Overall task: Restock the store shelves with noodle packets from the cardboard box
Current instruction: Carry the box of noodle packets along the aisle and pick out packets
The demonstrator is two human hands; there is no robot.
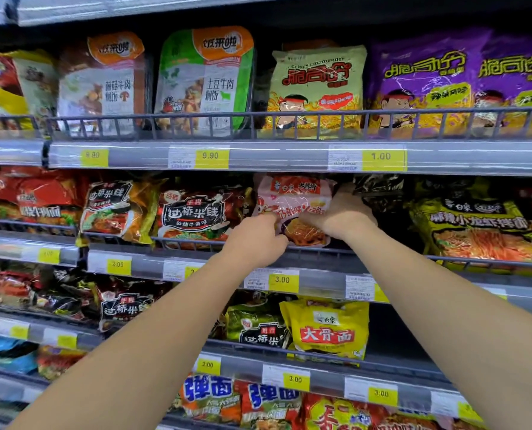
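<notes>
Both hands grasp a pink noodle packet standing on the shelf: the left hand clutches its lower left corner, the right hand its right edge. A red-and-black packet stands just left of the left hand.

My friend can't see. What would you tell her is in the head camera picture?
Two bare hands, the left hand and right hand, hold a pink noodle packet at the second shelf's wire rail, between a dark red packet and a yellow-green packet. Shelves above and below hold more packets, with yellow price tags along the edges.
</notes>
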